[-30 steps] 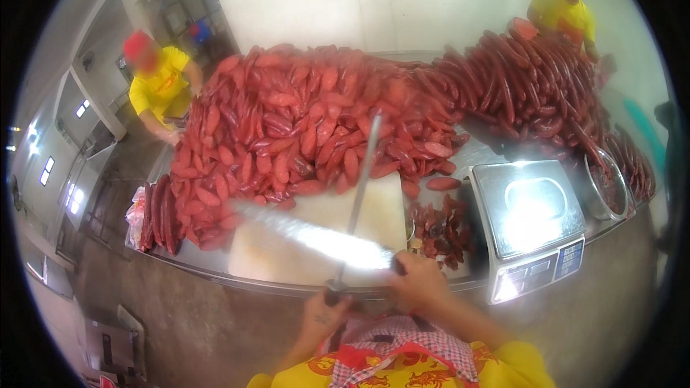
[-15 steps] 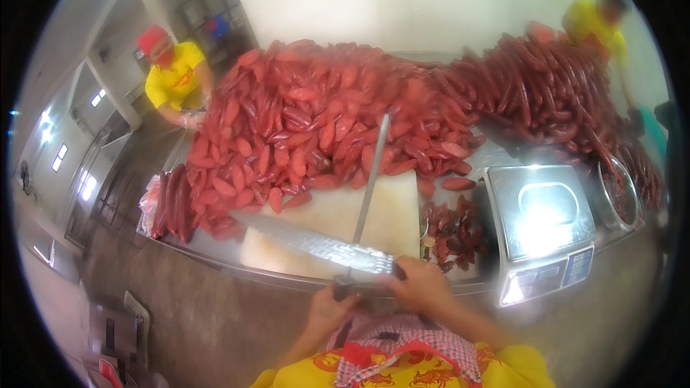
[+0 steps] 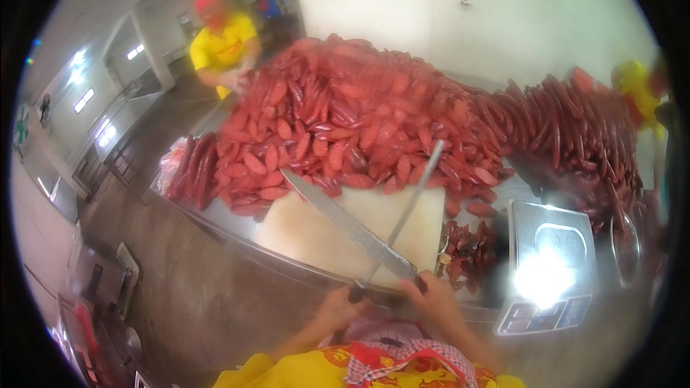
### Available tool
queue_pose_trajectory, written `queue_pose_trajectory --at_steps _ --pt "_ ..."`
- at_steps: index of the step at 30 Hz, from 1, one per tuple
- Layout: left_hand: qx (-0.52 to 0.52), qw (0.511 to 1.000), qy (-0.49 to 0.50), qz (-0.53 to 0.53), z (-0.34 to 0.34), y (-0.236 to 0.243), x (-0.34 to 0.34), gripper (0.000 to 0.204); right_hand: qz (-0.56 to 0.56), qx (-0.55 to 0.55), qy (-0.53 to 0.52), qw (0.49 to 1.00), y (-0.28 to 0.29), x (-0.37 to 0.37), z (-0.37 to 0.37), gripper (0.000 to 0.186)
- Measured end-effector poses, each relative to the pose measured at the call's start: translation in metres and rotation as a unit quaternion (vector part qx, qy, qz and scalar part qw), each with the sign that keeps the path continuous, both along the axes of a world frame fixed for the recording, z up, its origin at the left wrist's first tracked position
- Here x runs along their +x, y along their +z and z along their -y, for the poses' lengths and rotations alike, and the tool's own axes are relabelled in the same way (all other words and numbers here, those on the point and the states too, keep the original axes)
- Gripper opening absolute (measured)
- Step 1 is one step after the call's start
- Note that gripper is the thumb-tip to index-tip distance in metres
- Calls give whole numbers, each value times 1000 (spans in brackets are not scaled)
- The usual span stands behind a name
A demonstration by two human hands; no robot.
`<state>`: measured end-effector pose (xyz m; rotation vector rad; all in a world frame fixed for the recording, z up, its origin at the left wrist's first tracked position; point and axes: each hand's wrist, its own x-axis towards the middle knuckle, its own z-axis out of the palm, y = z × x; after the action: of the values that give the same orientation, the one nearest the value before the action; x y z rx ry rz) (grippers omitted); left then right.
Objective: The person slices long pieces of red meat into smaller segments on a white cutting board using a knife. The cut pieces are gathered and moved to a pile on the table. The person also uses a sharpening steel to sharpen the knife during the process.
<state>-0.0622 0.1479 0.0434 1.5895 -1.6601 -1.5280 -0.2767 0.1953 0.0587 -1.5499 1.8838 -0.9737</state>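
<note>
My left hand (image 3: 343, 309) grips the dark handle of a long sharpening steel (image 3: 415, 188), which points up and to the right. My right hand (image 3: 431, 294) is closed on the handle of a long, broad knife (image 3: 338, 219); its blade points up-left and crosses the steel near the lower part of the rod. Both tools are over a white cutting board (image 3: 287, 237) at the table's near edge. Behind them lies a big heap of sliced red sausage (image 3: 330, 108). Dark red scraps (image 3: 467, 251) lie right of the board.
A metal scale (image 3: 550, 237) stands at right beside a metal bowl (image 3: 624, 244). Whole sausages (image 3: 568, 129) are piled at back right, more (image 3: 194, 169) at far left. A co-worker in yellow (image 3: 223, 47) stands at back left, another (image 3: 636, 90) at far right. Steel table edge (image 3: 215, 230).
The knife has angled more steeply up-left along the steel, and the steel leans further right. The view has swung left, so the table and co-workers appear farther right.
</note>
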Motion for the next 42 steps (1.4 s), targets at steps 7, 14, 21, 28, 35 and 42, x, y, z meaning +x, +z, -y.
queue_pose_trajectory --at_steps 7,14,21,28,35,42 --pt "-63 998 3 -25 -5 5 11 36 87 -38 -159 983 -7 -46 23 43" --pt "-39 996 -31 71 3 13 13 44 11 -96 -63 993 0 -13 9 41" --pt "-10 997 -40 64 -1 15 17 46 -31 23 -40 998 -2 -11 8 47" --pt "-38 995 -26 85 5 -8 26 50 43 -28 -99 994 4 -23 13 42" --pt "-130 988 -1 82 6 -8 23 40 -24 -28 -10 999 3 3 18 47" --pt "-121 989 13 80 9 -14 33 36 75 36 -129 988 11 -42 27 45"
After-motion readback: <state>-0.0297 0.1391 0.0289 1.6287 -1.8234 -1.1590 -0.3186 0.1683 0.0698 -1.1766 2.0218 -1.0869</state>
